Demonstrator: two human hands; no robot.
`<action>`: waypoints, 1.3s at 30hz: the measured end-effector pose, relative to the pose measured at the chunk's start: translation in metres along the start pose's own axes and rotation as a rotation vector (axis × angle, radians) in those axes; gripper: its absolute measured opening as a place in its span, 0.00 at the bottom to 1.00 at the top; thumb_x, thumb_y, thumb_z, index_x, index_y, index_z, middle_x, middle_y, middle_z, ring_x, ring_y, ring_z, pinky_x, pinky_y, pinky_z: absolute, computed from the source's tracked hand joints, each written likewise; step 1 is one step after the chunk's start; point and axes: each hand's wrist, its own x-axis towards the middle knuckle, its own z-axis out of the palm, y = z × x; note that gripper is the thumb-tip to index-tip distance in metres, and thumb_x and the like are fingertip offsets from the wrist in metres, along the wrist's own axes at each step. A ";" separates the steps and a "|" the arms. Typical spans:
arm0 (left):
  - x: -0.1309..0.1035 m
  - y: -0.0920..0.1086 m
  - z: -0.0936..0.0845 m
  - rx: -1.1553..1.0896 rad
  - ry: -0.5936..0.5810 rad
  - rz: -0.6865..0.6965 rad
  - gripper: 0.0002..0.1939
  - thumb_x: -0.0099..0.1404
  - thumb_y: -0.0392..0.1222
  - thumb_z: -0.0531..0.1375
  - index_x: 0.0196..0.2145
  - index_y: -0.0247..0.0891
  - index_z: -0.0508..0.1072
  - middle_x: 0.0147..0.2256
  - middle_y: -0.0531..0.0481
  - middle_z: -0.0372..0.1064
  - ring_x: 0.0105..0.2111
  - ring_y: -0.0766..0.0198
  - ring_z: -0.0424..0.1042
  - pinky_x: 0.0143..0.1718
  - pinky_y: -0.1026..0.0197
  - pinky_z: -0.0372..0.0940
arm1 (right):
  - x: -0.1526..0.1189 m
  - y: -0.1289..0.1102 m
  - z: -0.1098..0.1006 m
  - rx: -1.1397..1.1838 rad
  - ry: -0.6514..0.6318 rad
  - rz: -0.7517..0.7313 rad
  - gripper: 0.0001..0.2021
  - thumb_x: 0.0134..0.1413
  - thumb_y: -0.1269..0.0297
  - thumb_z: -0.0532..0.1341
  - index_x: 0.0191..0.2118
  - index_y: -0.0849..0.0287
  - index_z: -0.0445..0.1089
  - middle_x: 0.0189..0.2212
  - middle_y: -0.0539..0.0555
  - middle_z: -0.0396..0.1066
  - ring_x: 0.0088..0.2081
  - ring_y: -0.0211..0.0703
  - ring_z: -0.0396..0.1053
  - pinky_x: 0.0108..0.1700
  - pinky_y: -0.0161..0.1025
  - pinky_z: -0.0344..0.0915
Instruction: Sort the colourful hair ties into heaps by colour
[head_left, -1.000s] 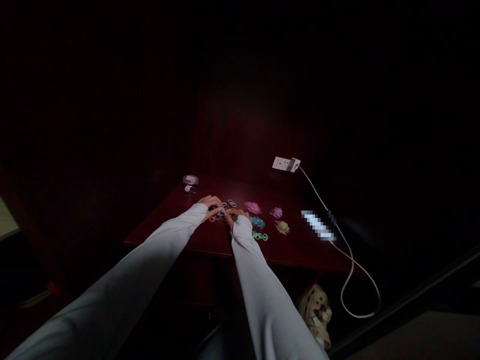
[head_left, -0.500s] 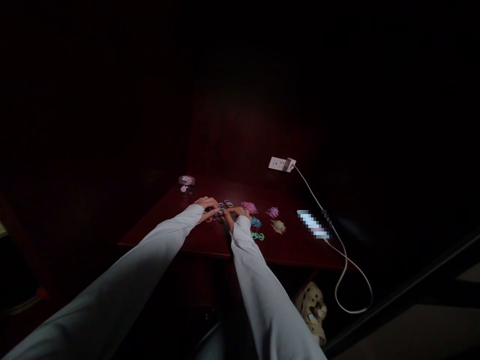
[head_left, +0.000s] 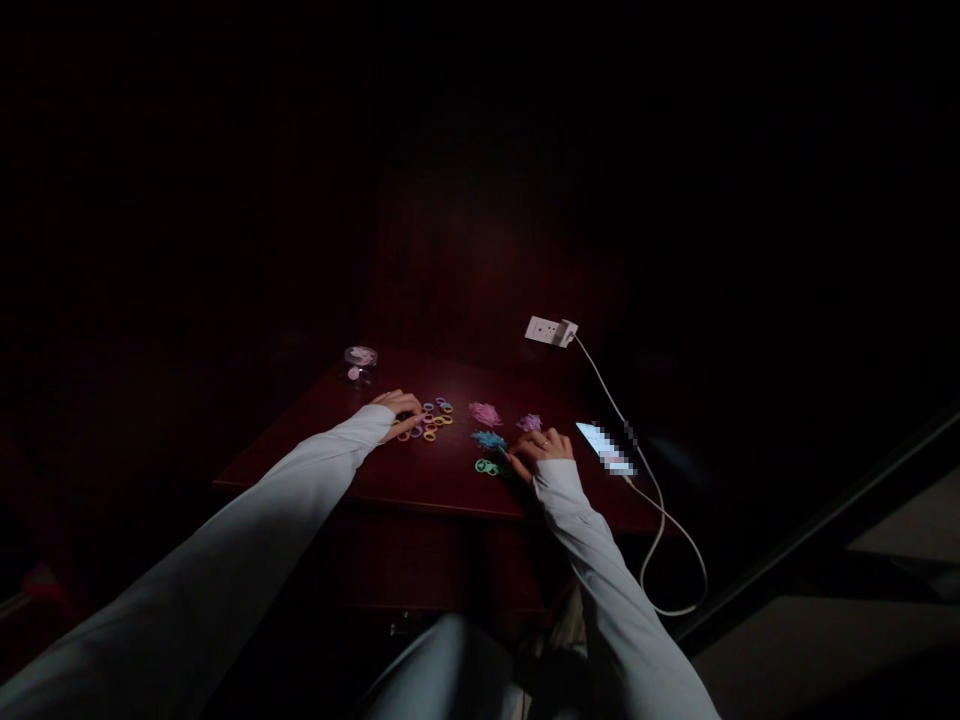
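My left hand [head_left: 401, 407] rests at the left side of several small coloured rings [head_left: 430, 435], fingers bent down toward them; whether it holds one is too small to tell. My right hand [head_left: 541, 450] is beside the green rings [head_left: 487, 467] and the blue pile [head_left: 488, 440], its thumb and fingers brought together at something I cannot make out. Beyond them lie a pink pile [head_left: 485, 413] and a purple pile [head_left: 529, 423]. The cream pile is hidden, with my right hand over that area.
The dark red table [head_left: 420, 495] has a clear round container [head_left: 361, 362] at its back left. At the right lies a lit phone [head_left: 606, 449] with a white cable [head_left: 661, 495] running to a charger in the wall socket [head_left: 547, 331].
My right hand has moved right, from the coloured rings to beside the green and blue piles. My left hand stays by the rings. The whole view has shifted slightly.
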 end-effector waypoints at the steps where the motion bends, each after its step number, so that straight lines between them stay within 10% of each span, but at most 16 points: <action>1: 0.000 -0.001 0.000 0.001 -0.006 0.001 0.18 0.71 0.55 0.52 0.35 0.43 0.75 0.41 0.52 0.76 0.41 0.61 0.68 0.46 0.59 0.59 | -0.002 0.001 0.000 -0.016 -0.020 -0.017 0.11 0.64 0.54 0.59 0.37 0.47 0.79 0.39 0.53 0.76 0.45 0.47 0.63 0.45 0.42 0.52; 39: -0.001 -0.004 -0.001 0.089 -0.072 -0.022 0.18 0.71 0.54 0.51 0.37 0.43 0.76 0.45 0.53 0.76 0.44 0.61 0.67 0.45 0.59 0.57 | -0.009 0.003 0.012 0.072 -0.053 -0.057 0.12 0.62 0.51 0.61 0.42 0.50 0.79 0.41 0.52 0.76 0.44 0.45 0.64 0.44 0.40 0.52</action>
